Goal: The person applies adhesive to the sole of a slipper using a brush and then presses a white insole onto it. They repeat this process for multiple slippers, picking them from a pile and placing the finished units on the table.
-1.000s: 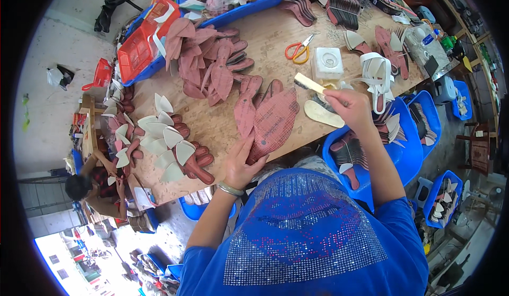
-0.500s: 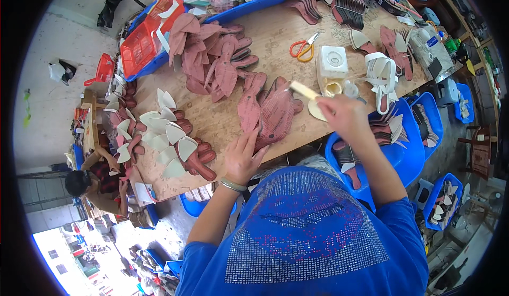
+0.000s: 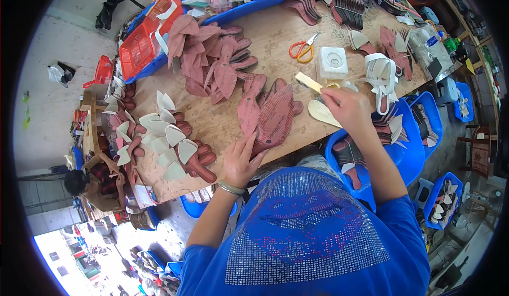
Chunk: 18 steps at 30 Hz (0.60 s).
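Left hand (image 3: 239,160) lies flat near the front edge of the wooden tabletop (image 3: 275,36), fingers spread and pressed on the lower end of a reddish-brown mesh shoe-upper piece (image 3: 275,116). No pinch there; the palm and fingertips just pin the piece down. A second, narrower piece of the same colour (image 3: 248,107) lies touching it on the left.

Right hand (image 3: 350,107) is up over the tabletop's right side, its grip closed around the handle of a small brush (image 3: 309,82), whose pale flat end sticks out toward the upper left. The fingers curl tightly on the handle; the thumb side cannot be made out. Just under that hand lies a cream insole (image 3: 323,113), partly covered by the knuckles.

Right beside the brush end stands a white square tub (image 3: 333,62), and beyond it orange-handled scissors (image 3: 302,49) lie open on the wood. A bundle of white straps (image 3: 383,73) sits just right of the hand. Farther back, a loose heap of reddish-brown cut pieces (image 3: 212,57) spreads across the middle of the tabletop, with a red plastic basket (image 3: 140,44) at the far left corner. On the near left, white toe pieces laid on brown soles (image 3: 172,147) are set in a fanned row. A blue crate (image 3: 403,153) of more parts stands below the tabletop on the right.
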{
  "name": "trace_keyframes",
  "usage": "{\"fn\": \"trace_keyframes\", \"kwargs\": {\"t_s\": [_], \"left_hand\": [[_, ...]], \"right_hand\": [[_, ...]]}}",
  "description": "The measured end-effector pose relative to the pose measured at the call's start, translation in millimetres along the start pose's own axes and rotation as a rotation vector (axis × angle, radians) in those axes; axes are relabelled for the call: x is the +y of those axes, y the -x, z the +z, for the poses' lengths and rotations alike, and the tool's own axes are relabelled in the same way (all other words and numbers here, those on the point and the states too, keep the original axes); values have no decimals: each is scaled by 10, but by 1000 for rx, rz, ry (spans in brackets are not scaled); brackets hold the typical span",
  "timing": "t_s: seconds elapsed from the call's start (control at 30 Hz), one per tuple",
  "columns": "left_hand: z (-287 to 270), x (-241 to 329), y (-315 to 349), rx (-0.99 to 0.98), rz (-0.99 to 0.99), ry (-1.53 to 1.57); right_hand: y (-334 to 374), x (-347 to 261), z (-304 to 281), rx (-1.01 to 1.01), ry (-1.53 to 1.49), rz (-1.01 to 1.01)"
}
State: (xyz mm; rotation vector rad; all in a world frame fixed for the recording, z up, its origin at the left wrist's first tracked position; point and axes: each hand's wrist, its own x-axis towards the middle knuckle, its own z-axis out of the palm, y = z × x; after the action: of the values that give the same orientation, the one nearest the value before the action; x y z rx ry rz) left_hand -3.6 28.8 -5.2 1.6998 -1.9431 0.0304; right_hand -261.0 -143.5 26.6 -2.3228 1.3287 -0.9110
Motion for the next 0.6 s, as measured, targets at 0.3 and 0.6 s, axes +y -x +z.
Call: {"fn": "trace_keyframes", "kwargs": {"t_s": [0.3, 0.6], "left_hand": [[42, -27, -10, 9, -4, 33], [4, -27, 13, 32, -58, 23]], "right_hand": [[-133, 28, -30, -14, 71, -24], [-133, 90, 116, 25, 9, -35]]}}
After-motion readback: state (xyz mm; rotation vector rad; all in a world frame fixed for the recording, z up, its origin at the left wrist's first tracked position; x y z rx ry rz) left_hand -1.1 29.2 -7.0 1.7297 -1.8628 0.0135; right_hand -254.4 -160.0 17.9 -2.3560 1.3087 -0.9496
